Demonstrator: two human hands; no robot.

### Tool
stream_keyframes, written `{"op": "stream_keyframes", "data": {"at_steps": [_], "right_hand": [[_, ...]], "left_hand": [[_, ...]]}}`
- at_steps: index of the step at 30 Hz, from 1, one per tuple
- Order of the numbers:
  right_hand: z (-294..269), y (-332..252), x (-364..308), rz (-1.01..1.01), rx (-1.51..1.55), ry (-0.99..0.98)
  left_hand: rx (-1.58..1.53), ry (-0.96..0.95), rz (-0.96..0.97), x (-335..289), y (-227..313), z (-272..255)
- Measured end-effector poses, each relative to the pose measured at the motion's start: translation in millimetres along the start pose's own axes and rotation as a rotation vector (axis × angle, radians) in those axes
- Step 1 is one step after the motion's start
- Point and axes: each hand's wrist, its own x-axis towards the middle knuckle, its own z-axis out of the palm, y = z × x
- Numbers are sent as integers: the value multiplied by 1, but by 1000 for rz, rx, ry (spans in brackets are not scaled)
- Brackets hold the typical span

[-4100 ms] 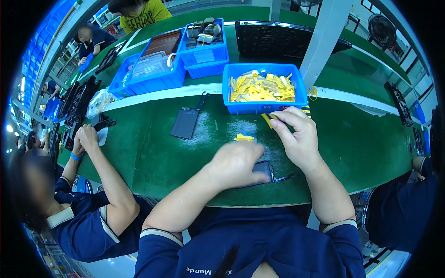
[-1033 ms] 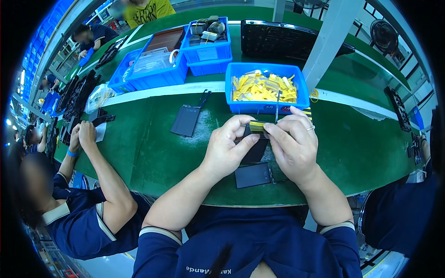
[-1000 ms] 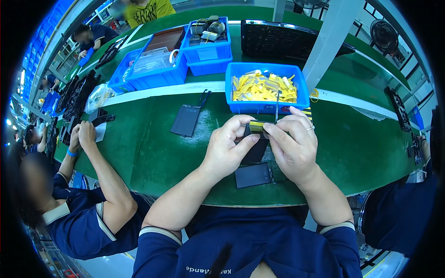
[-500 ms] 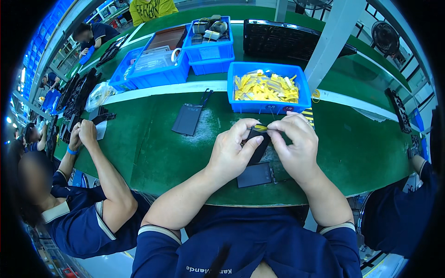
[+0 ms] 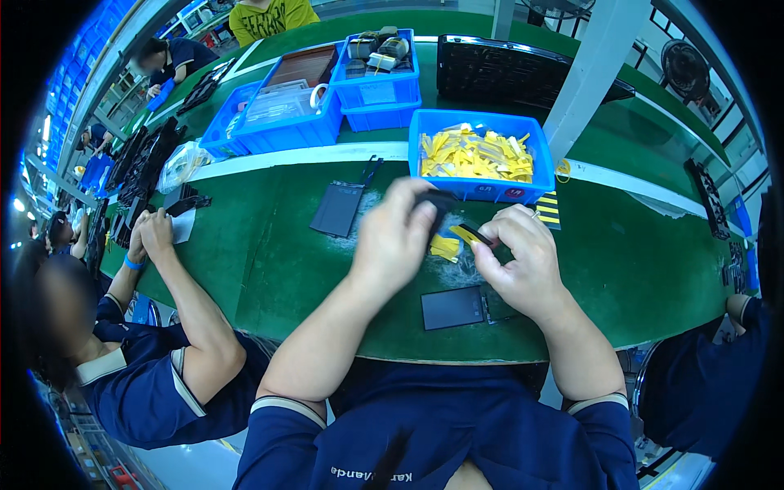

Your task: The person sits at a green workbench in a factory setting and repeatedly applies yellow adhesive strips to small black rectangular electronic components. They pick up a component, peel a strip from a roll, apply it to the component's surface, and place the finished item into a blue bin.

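My left hand [image 5: 385, 245] grips a dark flat piece [image 5: 442, 214] between thumb and fingers, smeared by motion. My right hand [image 5: 523, 257] pinches a narrow black strip with a yellow piece [image 5: 465, 234] along it; whether this strip joins the dark piece cannot be told. Below and between the hands, a yellow film piece [image 5: 444, 247] rests on the green table. Nearer me lies a dark rectangular panel [image 5: 452, 309] with a thin cable at its right end. Another such panel [image 5: 336, 209], its tail pointing away, lies left of my left hand.
Beyond my hands stands a blue bin [image 5: 478, 190] of yellow strips, beside a white post [image 5: 600, 69]. More blue bins [image 5: 378, 90] stand farther back left, and a large black panel [image 5: 498, 69] behind. At left, a co-worker's hands [image 5: 151, 233] work over dark parts.
My hands have moved apart. The left has swung up and left with the dark piece; the right holds the strip with yellow on it. A yellow film piece now shows on the table between them.
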Motion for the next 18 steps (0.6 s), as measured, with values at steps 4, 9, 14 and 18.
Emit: {"op": "stream_keyframes", "data": {"at_steps": [4, 9, 14, 18], "right_hand": [[0, 3, 0, 44, 37, -33], [0, 3, 0, 141, 38, -54], [1, 11, 0, 365, 211, -115], [-2, 12, 2, 391, 277, -207]], "left_hand": [[209, 231, -131, 28, -46, -46], [760, 338, 6, 34, -61, -65], [170, 17, 127, 20, -13, -35], [-16, -196, 229, 5, 7, -9]]}}
